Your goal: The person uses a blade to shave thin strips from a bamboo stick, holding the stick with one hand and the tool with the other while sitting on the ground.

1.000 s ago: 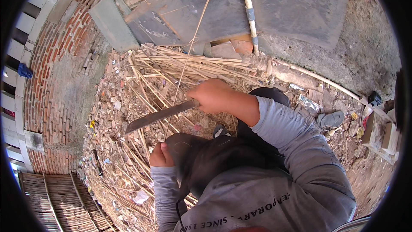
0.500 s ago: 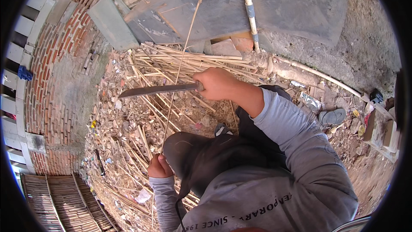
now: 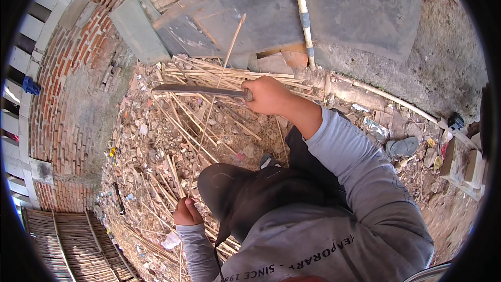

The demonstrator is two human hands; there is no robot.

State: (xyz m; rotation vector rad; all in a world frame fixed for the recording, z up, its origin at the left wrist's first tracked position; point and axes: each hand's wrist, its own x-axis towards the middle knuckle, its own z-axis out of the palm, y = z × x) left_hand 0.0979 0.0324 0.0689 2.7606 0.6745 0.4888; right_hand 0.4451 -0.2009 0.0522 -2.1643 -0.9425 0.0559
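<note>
My right hand (image 3: 267, 95) is closed round the handle of a machete with a long dark blade (image 3: 188, 89). The blade points left and lies across a thin bamboo strip (image 3: 205, 130), seemingly touching it. Low on the left, my left hand (image 3: 188, 212) pinches the near end of that strip beside my dark-clad knee. From there the strip slants away to the upper right, its far tip in front of the grey boards. Many more bamboo strips (image 3: 203, 69) lie in a loose heap on the ground beyond the blade.
Rubble and scraps cover the ground. A brick wall (image 3: 68, 120) stands at left, with grey boards (image 3: 360, 10) and a pale pipe (image 3: 303, 18) at the far side. A sandal (image 3: 404, 147) lies at right; a bamboo slatted panel (image 3: 73, 245) is at lower left.
My right hand has moved the machete away from me along the strip, its blade now more level. My left hand has drawn slightly back and left, and the strip's far tip sits lower.
</note>
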